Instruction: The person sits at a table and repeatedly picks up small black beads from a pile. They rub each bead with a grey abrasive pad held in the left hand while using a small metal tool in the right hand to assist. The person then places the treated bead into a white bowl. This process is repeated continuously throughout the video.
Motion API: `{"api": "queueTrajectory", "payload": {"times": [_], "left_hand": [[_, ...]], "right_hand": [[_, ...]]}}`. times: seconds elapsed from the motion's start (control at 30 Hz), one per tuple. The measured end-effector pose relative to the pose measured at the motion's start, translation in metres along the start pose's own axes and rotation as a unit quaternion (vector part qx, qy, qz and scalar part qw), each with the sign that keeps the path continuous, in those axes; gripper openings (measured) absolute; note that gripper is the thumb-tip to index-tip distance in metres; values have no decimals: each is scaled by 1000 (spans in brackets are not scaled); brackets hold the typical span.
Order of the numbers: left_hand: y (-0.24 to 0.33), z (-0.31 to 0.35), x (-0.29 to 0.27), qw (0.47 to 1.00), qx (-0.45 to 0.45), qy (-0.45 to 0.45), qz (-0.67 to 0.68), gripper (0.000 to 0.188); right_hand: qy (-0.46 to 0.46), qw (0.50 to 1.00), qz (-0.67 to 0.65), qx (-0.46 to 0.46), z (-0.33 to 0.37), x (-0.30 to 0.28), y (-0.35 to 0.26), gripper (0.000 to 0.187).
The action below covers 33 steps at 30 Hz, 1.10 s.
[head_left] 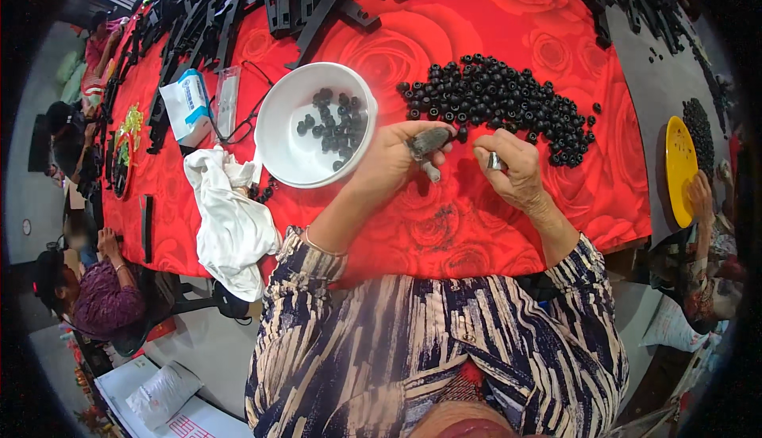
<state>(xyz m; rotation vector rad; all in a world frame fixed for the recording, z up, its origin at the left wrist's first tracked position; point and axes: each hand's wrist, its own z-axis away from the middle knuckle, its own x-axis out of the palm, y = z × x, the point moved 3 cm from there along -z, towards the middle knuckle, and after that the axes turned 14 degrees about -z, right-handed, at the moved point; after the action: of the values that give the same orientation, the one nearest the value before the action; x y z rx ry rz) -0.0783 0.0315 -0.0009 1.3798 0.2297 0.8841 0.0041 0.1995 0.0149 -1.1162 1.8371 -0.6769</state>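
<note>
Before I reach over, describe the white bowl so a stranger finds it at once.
On the red tablecloth, find the person's left hand. Just left of it sits a round white bowl. The black beads inside set it apart from the crumpled white cloth beside it.

Right grip (516, 167) holding metal piece (495, 162); left grip (394, 151) beside white bowl (282, 132); black beads (496, 95) heaped.

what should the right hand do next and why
Probably ease the right hand toward the left hand: it holds a small silver object, a gap separates the hands, and the pile of black pieces lies just beyond them.
</note>
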Motion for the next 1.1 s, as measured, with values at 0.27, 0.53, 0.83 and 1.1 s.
{"api": "queueTrajectory", "payload": {"times": [0.27, 0.53, 0.83, 1.1], "left_hand": [[-24, 2, -5, 985, -45, -68, 154, 28], [-30, 2, -4, 973, -50, -86, 206, 22], [-36, 6, 2, 974, -66, -116, 182, 19], [-31, 14, 5, 969, -83, -141, 185, 21]], "right_hand": [[9, 974, -124, 187, -15, 12, -24, 18], [-83, 987, -106, 82, -30, 22, -17, 23], [-115, 984, -128, 54, -17, 14, -12, 27], [-155, 979, -130, 20, -18, 10, -22, 26]]}}
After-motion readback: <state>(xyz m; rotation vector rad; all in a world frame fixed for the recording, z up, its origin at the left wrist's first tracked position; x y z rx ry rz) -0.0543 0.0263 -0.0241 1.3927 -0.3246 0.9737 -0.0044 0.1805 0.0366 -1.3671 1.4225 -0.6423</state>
